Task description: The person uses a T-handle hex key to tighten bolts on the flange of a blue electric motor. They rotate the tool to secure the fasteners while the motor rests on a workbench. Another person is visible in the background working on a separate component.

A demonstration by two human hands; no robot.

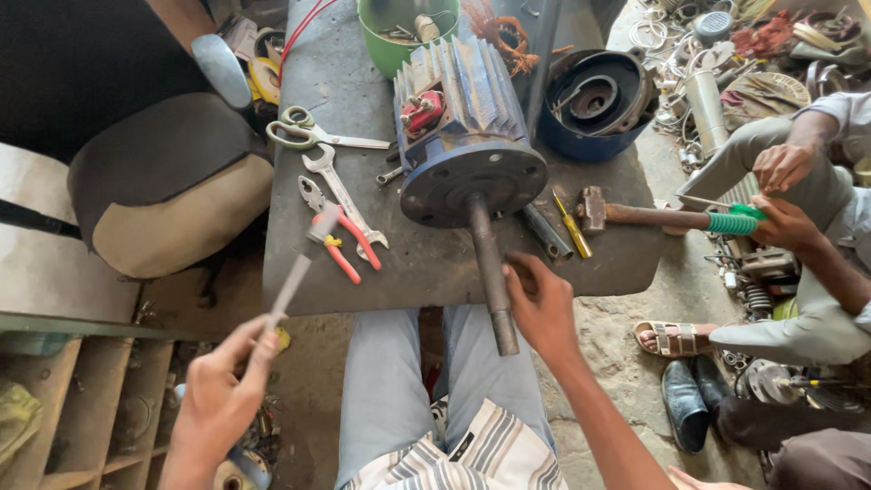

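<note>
- At the far left I see a dark padded seat (168, 181) just beside the grey worktop (417, 272).
- My left hand (222, 390) is low on the left, off the worktop's near edge, fingers closed on the handle of a small hammer (304, 259) whose blurred head is raised over the worktop.
- Under that head lie red-handled pliers (349, 245), a wrench (340, 191) and green-handled scissors (308, 134), close together on the worktop's left part.
- In the middle lies a blue finned electric motor (463, 136) on its side, its round end plate facing me and its steel shaft (490, 272) reaching out past the worktop's near edge.
- My right hand (543, 304) is just right of the shaft, fingers curled against it; I cannot tell how firmly it grips.
- Behind the motor stands a green bucket (386, 50); to its right sits a round dark motor end cover (594, 100).
- Right of the shaft lie a yellow-handled screwdriver (572, 222) and a bigger hammer (635, 215) with a green grip.
- At the far right another person's hands (785, 195) hold a thin tool.
</note>
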